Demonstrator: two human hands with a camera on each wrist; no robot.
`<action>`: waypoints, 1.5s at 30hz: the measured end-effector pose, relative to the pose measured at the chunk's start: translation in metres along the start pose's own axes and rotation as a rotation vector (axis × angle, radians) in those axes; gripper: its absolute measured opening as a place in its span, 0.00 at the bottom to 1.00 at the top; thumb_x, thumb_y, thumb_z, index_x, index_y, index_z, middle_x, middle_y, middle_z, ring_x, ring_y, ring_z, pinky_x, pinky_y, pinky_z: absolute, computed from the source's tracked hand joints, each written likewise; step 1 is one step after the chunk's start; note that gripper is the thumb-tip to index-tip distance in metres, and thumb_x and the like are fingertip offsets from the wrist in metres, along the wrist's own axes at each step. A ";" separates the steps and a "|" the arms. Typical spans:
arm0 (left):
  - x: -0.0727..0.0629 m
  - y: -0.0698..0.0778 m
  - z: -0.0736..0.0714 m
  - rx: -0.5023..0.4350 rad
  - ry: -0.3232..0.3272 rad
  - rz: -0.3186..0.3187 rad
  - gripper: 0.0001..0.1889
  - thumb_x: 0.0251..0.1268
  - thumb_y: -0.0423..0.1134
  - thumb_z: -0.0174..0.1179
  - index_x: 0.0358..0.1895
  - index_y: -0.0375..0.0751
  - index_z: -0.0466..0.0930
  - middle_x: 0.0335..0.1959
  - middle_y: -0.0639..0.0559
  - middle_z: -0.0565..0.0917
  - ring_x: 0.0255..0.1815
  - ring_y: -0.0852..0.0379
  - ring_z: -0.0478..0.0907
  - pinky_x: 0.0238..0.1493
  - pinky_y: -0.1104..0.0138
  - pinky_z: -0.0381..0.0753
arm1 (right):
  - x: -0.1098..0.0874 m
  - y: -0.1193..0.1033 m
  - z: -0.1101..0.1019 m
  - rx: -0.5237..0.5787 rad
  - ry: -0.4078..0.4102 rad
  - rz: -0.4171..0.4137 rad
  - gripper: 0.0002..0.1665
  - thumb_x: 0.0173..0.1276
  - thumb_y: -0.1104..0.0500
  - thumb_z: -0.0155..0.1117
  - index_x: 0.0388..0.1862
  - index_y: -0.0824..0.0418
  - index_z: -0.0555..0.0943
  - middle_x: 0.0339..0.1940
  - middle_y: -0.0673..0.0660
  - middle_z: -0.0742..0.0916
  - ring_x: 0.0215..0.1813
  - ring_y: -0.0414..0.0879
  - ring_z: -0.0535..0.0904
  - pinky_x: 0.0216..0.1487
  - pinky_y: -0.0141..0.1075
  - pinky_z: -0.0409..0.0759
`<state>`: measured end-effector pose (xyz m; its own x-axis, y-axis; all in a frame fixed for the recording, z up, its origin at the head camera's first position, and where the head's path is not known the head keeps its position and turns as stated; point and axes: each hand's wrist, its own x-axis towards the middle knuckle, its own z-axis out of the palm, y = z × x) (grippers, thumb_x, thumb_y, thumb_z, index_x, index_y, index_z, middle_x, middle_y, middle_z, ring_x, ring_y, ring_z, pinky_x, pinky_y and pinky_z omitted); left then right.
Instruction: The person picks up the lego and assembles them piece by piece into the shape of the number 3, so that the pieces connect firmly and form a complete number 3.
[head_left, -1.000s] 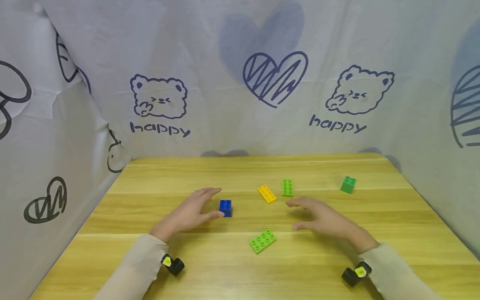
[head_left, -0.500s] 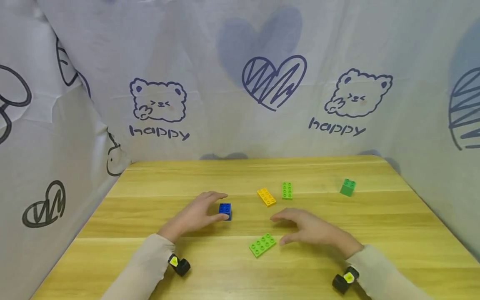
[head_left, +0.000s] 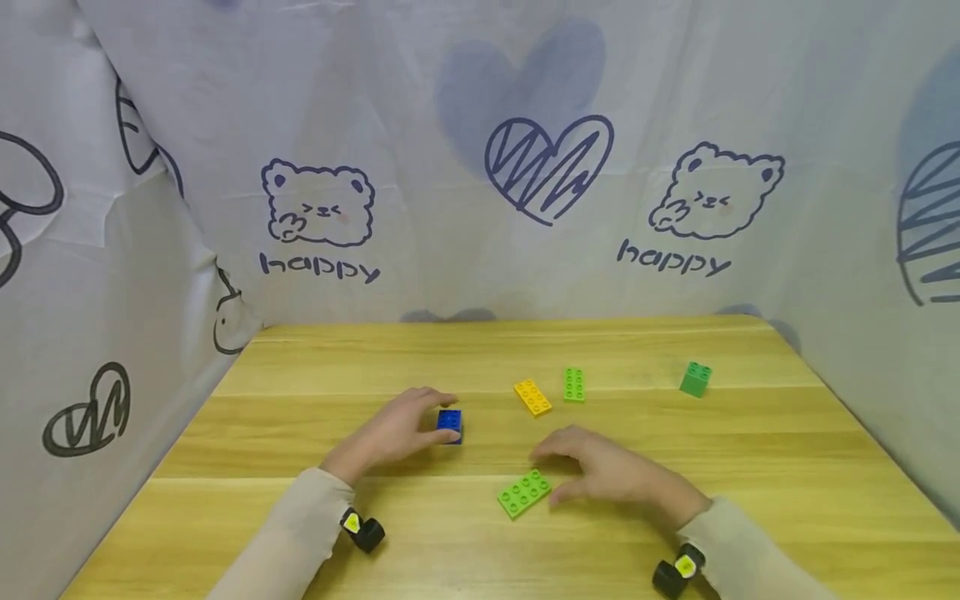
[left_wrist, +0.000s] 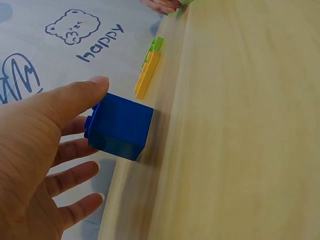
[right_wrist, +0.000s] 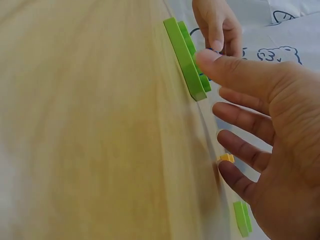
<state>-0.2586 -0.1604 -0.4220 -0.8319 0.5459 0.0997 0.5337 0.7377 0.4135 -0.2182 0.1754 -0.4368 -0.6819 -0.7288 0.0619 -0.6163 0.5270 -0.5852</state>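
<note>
My left hand (head_left: 397,429) is beside a blue building brick (head_left: 450,421) on the table. In the left wrist view the thumb (left_wrist: 92,90) lies across the edge of the blue brick (left_wrist: 122,125), and the other fingers are spread past its studded side. Whether they touch it I cannot tell. My right hand (head_left: 600,467) reaches in from the right with fingers parted, its thumb tip at the right end of a flat lime-green brick (head_left: 524,493). In the right wrist view that lime brick (right_wrist: 185,60) lies beyond the thumb, and nothing is gripped.
Farther back on the wooden table (head_left: 337,358) lie a flat yellow brick (head_left: 532,397) and a flat green brick (head_left: 574,385). A darker green brick (head_left: 696,379) stands at the back right. Printed white cloth (head_left: 450,275) hangs behind and at both sides.
My right hand has moved left and toward me, coming up to the near lime-green brick. The left hand has shifted slightly right, closer around the blue brick. The bricks stay in place.
</note>
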 end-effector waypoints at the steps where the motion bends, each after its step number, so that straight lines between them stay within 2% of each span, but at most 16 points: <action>1: -0.001 0.000 0.001 -0.001 0.001 0.003 0.33 0.64 0.60 0.61 0.68 0.46 0.72 0.62 0.48 0.76 0.64 0.46 0.70 0.65 0.52 0.67 | 0.000 0.000 0.001 0.003 0.000 -0.002 0.33 0.59 0.41 0.72 0.62 0.50 0.79 0.59 0.42 0.79 0.62 0.44 0.72 0.65 0.47 0.68; 14: -0.003 -0.004 0.005 -0.006 0.002 0.008 0.29 0.66 0.58 0.60 0.65 0.46 0.75 0.60 0.49 0.77 0.62 0.47 0.72 0.63 0.52 0.69 | -0.001 0.001 0.007 0.005 -0.017 0.004 0.25 0.64 0.43 0.69 0.59 0.47 0.80 0.56 0.39 0.79 0.59 0.41 0.73 0.62 0.44 0.71; 22: -0.002 -0.007 0.008 -0.004 0.002 0.024 0.29 0.67 0.59 0.59 0.65 0.46 0.75 0.59 0.49 0.78 0.59 0.49 0.74 0.60 0.54 0.73 | -0.002 -0.001 0.009 -0.016 0.009 0.010 0.20 0.65 0.49 0.70 0.55 0.47 0.81 0.52 0.38 0.80 0.56 0.39 0.73 0.60 0.42 0.73; 28: -0.003 -0.009 0.010 -0.037 -0.018 -0.005 0.31 0.67 0.59 0.58 0.67 0.46 0.72 0.61 0.49 0.77 0.58 0.51 0.75 0.56 0.57 0.76 | -0.004 -0.001 0.010 -0.026 0.041 0.032 0.19 0.63 0.49 0.71 0.52 0.48 0.80 0.49 0.38 0.80 0.53 0.38 0.75 0.58 0.41 0.74; 31: -0.002 -0.010 0.011 -0.066 -0.028 -0.024 0.32 0.67 0.59 0.58 0.69 0.47 0.71 0.62 0.49 0.76 0.57 0.51 0.76 0.55 0.58 0.77 | -0.005 -0.001 0.010 -0.034 0.041 0.026 0.21 0.64 0.49 0.70 0.55 0.49 0.80 0.51 0.39 0.81 0.55 0.39 0.74 0.59 0.42 0.74; 36: -0.001 -0.010 0.012 -0.098 -0.027 -0.029 0.31 0.68 0.57 0.58 0.69 0.45 0.70 0.61 0.48 0.76 0.56 0.52 0.77 0.54 0.57 0.77 | -0.003 -0.002 0.009 -0.070 0.022 -0.040 0.27 0.66 0.48 0.68 0.63 0.51 0.78 0.57 0.41 0.80 0.59 0.41 0.73 0.61 0.43 0.72; 39: -0.002 -0.010 0.012 -0.095 -0.023 -0.019 0.31 0.68 0.56 0.58 0.69 0.44 0.71 0.60 0.48 0.77 0.56 0.51 0.77 0.55 0.57 0.77 | -0.003 -0.004 0.010 -0.080 0.019 -0.054 0.24 0.66 0.48 0.68 0.60 0.50 0.80 0.57 0.41 0.80 0.59 0.41 0.73 0.61 0.44 0.72; 45: -0.002 -0.011 0.013 -0.098 -0.029 -0.017 0.32 0.69 0.57 0.58 0.69 0.43 0.70 0.61 0.47 0.77 0.57 0.51 0.77 0.55 0.57 0.77 | -0.004 -0.005 0.013 -0.069 0.025 -0.019 0.20 0.66 0.48 0.69 0.56 0.49 0.81 0.55 0.41 0.80 0.59 0.41 0.74 0.61 0.45 0.72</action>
<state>-0.2605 -0.1644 -0.4379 -0.8352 0.5460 0.0659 0.5008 0.7056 0.5014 -0.2073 0.1695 -0.4445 -0.6789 -0.7282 0.0936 -0.6545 0.5425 -0.5267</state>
